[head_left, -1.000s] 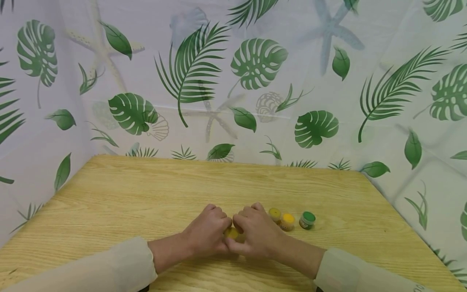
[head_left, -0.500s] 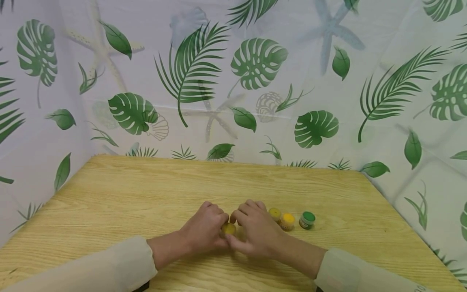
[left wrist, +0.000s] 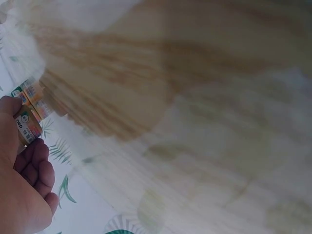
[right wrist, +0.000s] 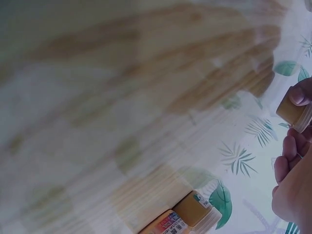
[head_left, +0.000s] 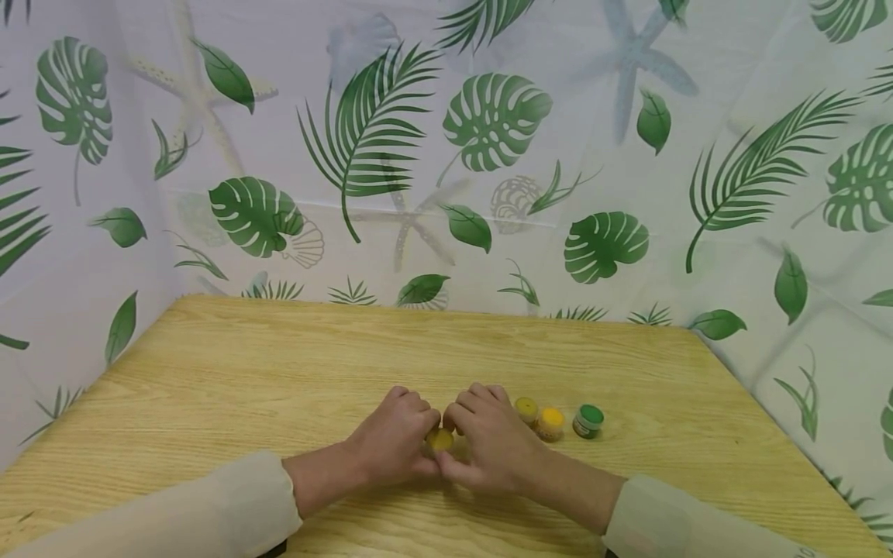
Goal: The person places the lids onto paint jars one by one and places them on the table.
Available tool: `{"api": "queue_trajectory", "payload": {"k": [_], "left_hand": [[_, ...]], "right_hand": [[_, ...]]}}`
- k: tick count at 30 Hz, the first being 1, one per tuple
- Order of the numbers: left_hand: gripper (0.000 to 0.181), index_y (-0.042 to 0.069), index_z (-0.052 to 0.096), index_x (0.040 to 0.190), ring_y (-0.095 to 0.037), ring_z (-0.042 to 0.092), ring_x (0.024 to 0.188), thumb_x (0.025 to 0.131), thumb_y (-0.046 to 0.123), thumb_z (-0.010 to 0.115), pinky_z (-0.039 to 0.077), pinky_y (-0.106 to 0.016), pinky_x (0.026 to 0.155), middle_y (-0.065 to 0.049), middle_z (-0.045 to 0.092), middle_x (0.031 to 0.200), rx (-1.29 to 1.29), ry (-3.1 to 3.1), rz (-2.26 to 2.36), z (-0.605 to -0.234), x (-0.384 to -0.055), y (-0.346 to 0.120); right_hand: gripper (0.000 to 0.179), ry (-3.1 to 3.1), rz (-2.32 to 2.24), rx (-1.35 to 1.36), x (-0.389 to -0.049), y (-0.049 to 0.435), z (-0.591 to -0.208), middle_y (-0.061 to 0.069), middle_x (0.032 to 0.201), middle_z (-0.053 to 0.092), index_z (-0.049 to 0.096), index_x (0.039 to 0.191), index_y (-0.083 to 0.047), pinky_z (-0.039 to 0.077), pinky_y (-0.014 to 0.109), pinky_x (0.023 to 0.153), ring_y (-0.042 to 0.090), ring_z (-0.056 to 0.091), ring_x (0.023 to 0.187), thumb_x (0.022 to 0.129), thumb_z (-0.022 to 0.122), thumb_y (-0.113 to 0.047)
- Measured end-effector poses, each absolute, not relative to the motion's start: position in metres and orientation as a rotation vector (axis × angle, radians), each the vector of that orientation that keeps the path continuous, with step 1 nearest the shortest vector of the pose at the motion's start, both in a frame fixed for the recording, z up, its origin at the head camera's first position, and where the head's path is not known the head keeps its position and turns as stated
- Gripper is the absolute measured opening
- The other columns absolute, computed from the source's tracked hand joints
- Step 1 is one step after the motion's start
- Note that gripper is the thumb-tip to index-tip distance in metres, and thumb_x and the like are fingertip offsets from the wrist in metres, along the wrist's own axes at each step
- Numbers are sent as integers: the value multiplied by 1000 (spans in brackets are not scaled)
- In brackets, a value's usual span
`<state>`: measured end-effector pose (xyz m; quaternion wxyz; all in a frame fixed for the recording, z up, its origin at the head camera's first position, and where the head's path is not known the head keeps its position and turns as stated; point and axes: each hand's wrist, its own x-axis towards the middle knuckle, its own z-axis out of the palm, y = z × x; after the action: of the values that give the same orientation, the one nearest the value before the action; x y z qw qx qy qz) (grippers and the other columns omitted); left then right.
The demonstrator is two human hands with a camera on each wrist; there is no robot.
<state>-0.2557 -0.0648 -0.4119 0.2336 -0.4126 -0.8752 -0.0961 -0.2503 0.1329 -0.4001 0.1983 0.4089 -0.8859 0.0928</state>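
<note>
A small paint jar (head_left: 440, 441) with an ochre top is between my two hands, near the table's front middle. From its left side, my left hand (head_left: 391, 440) grips it with thumb and bent fingers. My right hand (head_left: 494, 443) pinches the same jar from the right. A white printed label (left wrist: 28, 126) faces out in the left wrist view. The right wrist view has the ochre jar body (right wrist: 291, 108) under the right thumb, with its clear cap pointing down in that picture. In the head view, the hands cover most of the jar's sides.
Just right of my right hand stand an ochre paint jar (head_left: 526, 409) and a yellow one (head_left: 550, 422), side by side. A green paint jar (head_left: 588, 421) stands slightly apart. The wooden table (head_left: 293, 356) meets a leaf-printed cloth (head_left: 488, 256) at the back and sides.
The right fingers loosened and spread a little around the jar, then closed in on it again. More of the jar's top now shows; the jar sits very slightly farther left. Other jars stayed put.
</note>
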Motion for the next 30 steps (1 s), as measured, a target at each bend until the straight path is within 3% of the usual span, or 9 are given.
{"api": "queue_trajectory", "payload": {"k": [23, 27, 30], "left_hand": [[36, 18, 57, 64, -1, 39, 58, 74, 43, 81, 40, -25, 71, 12, 48, 59, -1165, -2419, -315, -411, -254, -64], [32, 18, 58, 66, -1, 40, 58, 74, 41, 79, 41, -26, 72, 11, 51, 60, -1146, -2427, -351, -410, -254, -65], [29, 15, 67, 73, -1, 45, 60, 73, 41, 81, 44, -28, 75, 10, 59, 64, -1135, -2413, -356, -411, -254, -65]], "right_hand": [[40, -2534, 283, 1115, -251, 131, -399, -15, 65, 41, 51, 68, -21, 36, 33, 81, 6, 35, 69, 87, 66, -53], [36, -2533, 317, 1110, -251, 132, -400, -12, 74, 50, 58, 77, -21, 38, 35, 85, 7, 40, 76, 89, 64, -54], [31, -2536, 334, 1120, -251, 132, -399, -10, 85, 56, 64, 90, -20, 39, 35, 87, 8, 44, 84, 88, 64, -51]]}}
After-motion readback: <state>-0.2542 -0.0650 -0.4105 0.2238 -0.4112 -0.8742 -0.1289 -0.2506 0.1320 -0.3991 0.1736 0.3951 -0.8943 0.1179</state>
